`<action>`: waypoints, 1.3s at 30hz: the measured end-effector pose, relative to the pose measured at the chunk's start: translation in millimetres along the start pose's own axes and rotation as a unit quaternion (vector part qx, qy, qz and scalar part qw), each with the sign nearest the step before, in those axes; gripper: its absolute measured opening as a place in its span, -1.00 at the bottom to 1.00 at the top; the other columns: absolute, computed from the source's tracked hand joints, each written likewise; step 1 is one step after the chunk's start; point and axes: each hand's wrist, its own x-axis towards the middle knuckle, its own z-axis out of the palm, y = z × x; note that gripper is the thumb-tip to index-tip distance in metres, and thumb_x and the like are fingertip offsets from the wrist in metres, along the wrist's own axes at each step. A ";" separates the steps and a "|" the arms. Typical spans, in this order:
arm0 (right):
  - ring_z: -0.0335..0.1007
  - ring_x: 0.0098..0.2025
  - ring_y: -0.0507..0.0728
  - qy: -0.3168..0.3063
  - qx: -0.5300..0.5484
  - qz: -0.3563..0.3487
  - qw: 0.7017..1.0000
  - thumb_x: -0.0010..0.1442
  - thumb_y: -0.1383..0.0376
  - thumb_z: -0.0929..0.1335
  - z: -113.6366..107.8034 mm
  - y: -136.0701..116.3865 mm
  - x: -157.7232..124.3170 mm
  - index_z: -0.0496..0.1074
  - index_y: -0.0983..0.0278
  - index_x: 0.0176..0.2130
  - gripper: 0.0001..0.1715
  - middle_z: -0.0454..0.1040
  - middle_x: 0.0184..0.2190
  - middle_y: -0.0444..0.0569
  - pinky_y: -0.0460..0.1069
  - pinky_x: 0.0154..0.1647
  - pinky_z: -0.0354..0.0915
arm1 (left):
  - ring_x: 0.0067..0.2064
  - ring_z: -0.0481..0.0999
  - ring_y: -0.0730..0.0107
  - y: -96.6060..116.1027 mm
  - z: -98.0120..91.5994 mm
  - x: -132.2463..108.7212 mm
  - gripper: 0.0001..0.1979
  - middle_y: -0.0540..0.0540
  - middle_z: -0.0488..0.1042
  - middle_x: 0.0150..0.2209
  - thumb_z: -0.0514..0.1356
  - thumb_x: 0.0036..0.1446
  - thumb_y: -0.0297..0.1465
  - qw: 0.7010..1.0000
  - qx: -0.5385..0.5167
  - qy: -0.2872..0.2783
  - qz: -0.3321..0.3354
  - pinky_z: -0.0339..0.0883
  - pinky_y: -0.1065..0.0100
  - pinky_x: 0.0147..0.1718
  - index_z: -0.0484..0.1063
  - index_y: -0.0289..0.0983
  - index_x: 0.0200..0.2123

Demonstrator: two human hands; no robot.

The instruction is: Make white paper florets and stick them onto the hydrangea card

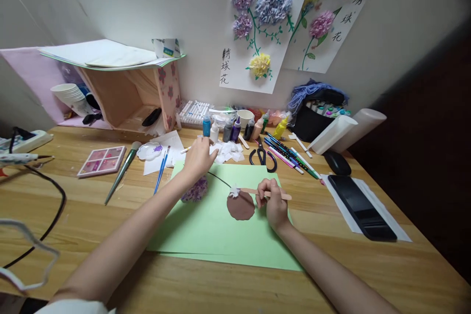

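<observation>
A flat wooden craft stick [283, 196] is pinched in my right hand [274, 202]. Its far tip touches a small white crumpled paper piece [234, 191] at the top edge of a brown round patch [241, 207]. That patch lies on a light green sheet [206, 240]. My left hand [200, 158] reaches over the sheet's back edge, beside crumpled white paper pieces [230, 152]; its thumb stands apart from the fingers, whose tips are partly hidden. Under the left forearm shows a purple crumpled-paper flower [196, 190]. A dark drawn stem [220, 178] runs toward the brown patch.
Behind the sheet lie black-handled scissors [262, 154], several paint bottles, including a yellow one [281, 128], and pens [285, 154]. A phone [362, 207] lies right. Left are a pink palette [102, 161], a large brush [123, 171] and a glue gun [18, 158] with its cord.
</observation>
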 end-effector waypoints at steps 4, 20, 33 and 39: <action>0.08 -0.73 -0.04 -0.003 0.003 0.003 1.000 0.24 -0.03 0.07 0.7 0.4 -0.7 0.19 0.25 -0.65 -0.39 0.19 -0.81 -0.19 -0.11 -0.66 0.03 | -0.12 0.42 0.11 -15.4 26.1 32.3 -0.75 -0.21 0.46 -0.24 0.18 0.01 -0.36 0.996 -0.060 -0.040 -0.050 0.25 0.24 -0.20 0.34 -0.33 -0.22; 0.09 -0.74 -0.04 -0.008 0.003 -0.012 1.000 0.23 -0.04 0.08 2.0 -0.8 0.0 0.19 0.26 -0.64 -0.39 0.19 -0.80 -0.19 -0.11 -0.68 0.04 | -0.33 0.49 0.38 -18.9 -24.5 17.0 -0.64 -0.07 0.49 -0.40 0.30 -0.12 -0.28 0.910 -0.405 -0.086 0.020 0.35 0.37 -0.33 0.39 -0.32 -0.23; 0.10 -0.70 -0.02 0.017 0.007 -0.072 0.997 0.26 0.04 0.07 -3.2 1.9 -3.4 0.21 0.25 -0.62 -0.43 0.19 -0.78 -0.19 -0.08 -0.62 0.04 | -0.38 0.51 0.36 -0.6 -4.5 -44.0 -0.77 -0.03 0.55 -0.42 0.27 -0.19 -0.40 0.863 -0.247 -0.441 0.021 0.21 0.46 -0.52 0.36 -0.27 -0.37; 0.06 -0.69 -0.02 -0.092 -0.023 -0.091 0.991 0.28 0.06 0.06 -3.4 6.2 -8.1 0.21 0.25 -0.64 -0.41 0.16 -0.77 -0.19 -0.07 -0.61 0.03 | -0.39 0.51 0.35 1.7 -0.1 -41.0 -0.76 -0.04 0.55 -0.42 0.26 -0.21 -0.43 0.873 -0.212 -0.437 0.037 0.18 0.47 -0.54 0.35 -0.27 -0.36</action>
